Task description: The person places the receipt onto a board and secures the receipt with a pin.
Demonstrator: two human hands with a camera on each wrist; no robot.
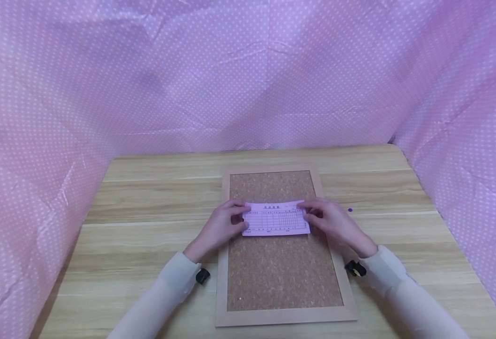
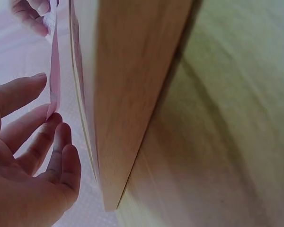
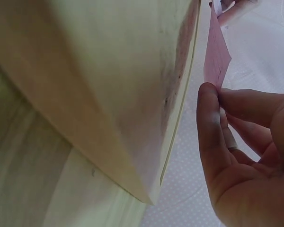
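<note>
A small printed paper form (image 1: 275,221), with a ruled grid and a heading, is held over the upper half of a wood-framed cork board (image 1: 283,278). My left hand (image 1: 221,225) holds its left edge, fingers at the upper corner and thumb lower down. At the opposite edge, my right hand (image 1: 336,222) pinches the paper between thumb and finger. Both wrist views show the form (image 2: 55,71) edge-on, apart from the board's face, with the right thumb and fingertip (image 3: 208,92) meeting on its edge.
The board's frame (image 1: 288,316) lies flat on a wood-grain table (image 1: 146,202). A small purple round thing (image 1: 350,210) sits on the table right of the board. Pink dotted cloth (image 1: 248,84) hangs behind and at both sides.
</note>
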